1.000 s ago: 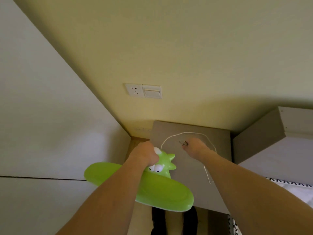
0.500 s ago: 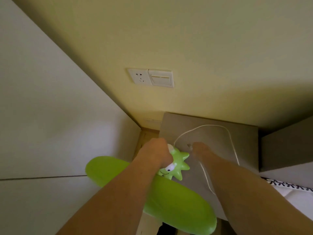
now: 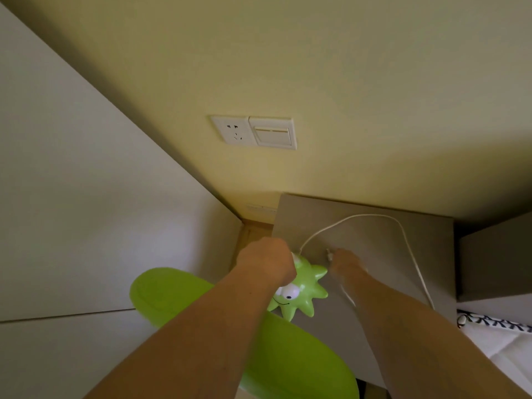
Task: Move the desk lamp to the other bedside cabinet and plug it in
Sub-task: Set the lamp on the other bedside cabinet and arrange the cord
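Observation:
The green desk lamp (image 3: 302, 295), a spiky cartoon body with big eyes and a wide oval shade, sits at the left front corner of the grey bedside cabinet (image 3: 365, 234). My left hand (image 3: 266, 260) is closed over the lamp's top. My right hand (image 3: 344, 262) rests on the cabinet just right of the lamp, pinching the plug end of the white cord (image 3: 371, 216). The cord loops across the cabinet top and back toward my right arm. On the yellow wall above is a white socket (image 3: 231, 131).
A wall switch (image 3: 273, 133) sits right beside the socket. A pale wardrobe panel (image 3: 86, 211) closes off the left side. A grey headboard block (image 3: 495, 263) and patterned bedding (image 3: 501, 338) lie to the right. Wooden floor shows in the gap left of the cabinet.
The view has come closer and tilted down, so the socket and cabinet look larger. My left hand has brought the lamp further over the cabinet corner. My right hand still holds the plug end.

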A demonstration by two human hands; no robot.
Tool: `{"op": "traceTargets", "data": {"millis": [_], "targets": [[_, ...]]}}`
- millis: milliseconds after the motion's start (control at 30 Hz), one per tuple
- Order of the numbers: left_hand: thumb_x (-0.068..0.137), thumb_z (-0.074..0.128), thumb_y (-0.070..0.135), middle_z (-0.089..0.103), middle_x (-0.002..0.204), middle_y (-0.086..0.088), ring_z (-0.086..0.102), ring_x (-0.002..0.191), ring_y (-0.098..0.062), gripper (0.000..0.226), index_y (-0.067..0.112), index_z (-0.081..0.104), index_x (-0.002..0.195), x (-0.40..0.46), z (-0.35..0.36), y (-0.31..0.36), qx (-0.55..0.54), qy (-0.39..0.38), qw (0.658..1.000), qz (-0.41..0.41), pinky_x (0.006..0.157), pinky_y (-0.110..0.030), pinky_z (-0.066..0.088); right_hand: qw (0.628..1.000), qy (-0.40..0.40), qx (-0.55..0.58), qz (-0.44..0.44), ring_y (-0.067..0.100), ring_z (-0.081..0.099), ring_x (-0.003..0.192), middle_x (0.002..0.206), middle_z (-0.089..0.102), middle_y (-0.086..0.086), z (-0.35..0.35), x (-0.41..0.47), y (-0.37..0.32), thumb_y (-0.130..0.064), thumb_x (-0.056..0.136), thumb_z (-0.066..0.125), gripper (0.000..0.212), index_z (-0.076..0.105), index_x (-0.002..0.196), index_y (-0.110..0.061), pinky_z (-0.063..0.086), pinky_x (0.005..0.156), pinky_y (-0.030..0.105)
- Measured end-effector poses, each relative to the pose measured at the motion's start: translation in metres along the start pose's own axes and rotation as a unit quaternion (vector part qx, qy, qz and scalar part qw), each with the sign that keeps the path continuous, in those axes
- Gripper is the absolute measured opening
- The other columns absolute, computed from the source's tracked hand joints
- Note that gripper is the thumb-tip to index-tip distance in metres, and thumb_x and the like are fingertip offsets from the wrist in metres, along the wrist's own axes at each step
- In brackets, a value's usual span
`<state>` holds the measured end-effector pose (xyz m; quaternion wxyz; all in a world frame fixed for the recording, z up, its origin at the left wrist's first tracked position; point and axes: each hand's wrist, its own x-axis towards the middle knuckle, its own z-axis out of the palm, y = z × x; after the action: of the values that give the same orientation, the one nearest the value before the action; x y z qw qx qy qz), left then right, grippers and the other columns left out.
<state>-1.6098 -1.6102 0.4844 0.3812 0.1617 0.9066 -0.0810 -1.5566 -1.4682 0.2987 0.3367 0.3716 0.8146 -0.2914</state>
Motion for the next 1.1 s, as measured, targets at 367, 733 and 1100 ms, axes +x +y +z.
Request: {"op": "traceTargets", "data": {"millis": [367,733,1100], "targets": [[0.085,0.049,0.029,0.067,0.113,-0.009,0.062,0.101,-0.03,0.028,0.015,0.066,0.102,-0.046,-0.029,0.015,-0.037,0.068,0.997,0.027,0.079,-0.032,0.048,0.997,0.055,0.018,-0.046,0.032,0.05,0.126,0.136,0.051,0.014,-0.07,-0.097,0.016,-0.026,0.087,0.056,0.046,0.05,0.13,-0.011,0.046,0.1,0.038],[0.086,0.052,0.033,0.06,0.128,-0.016,0.057,0.116,-0.035,0.043,0.009,0.061,0.12,-0.122,-0.026,0.043,-0.102,0.096,0.988,0.06,0.091,-0.035,0.046,0.99,0.092,0.08,-0.069,0.028,0.051,0.123,0.14,0.045,0.009,-0.101,-0.246,0.073,-0.033,0.087,0.055,0.056,0.042,0.139,-0.018,0.044,0.099,0.036],[0.089,0.048,0.013,0.062,0.089,-0.016,0.057,0.067,-0.026,0.021,0.003,0.058,0.105,-0.089,-0.017,0.204,-0.548,-0.028,0.836,-0.021,0.069,-0.03,0.041,0.992,0.098,0.068,-0.031,0.033,0.044,0.127,0.138,0.045,0.013,-0.128,-0.234,0.145,-0.029,0.087,0.054,0.053,0.044,0.136,-0.013,0.041,0.104,0.042]]}}
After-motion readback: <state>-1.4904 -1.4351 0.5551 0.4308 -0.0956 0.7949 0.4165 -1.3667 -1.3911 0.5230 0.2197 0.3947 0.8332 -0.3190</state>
